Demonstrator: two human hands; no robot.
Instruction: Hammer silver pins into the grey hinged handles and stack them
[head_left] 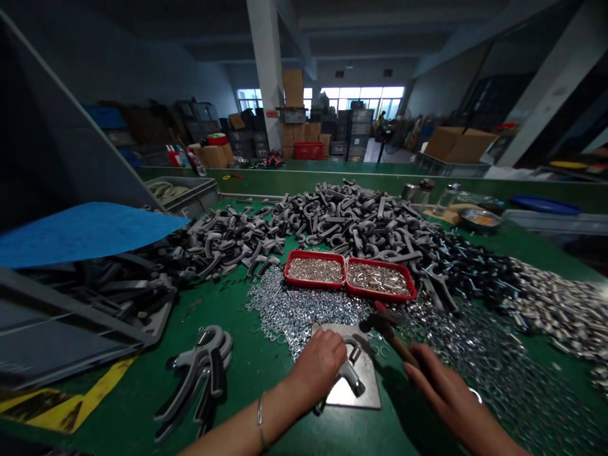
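Note:
My right hand point(439, 386) is wrapped round the wooden handle of a hammer point(387, 332), its dark head raised over the right side of a flat metal plate point(370, 392). On that plate my left hand point(320, 358) grips a grey hook-jawed metal tool point(350, 377), which has a small coil spring point(354, 353) showing. My fingers hide part of this tool. To the left lie several similar assembled tools point(206, 373) with grey curved jaws and dark-lined handles, stacked together on the green table.
Behind the plate spread small shiny rings and nuts point(294, 310). Two red trays point(316, 284) point(380, 296) hold tiny metal pins. Grey parts point(351, 221) are heaped beyond; black parts point(475, 263) and silvery cylinders point(560, 304) lie right. A grey crate point(71, 335) stands left.

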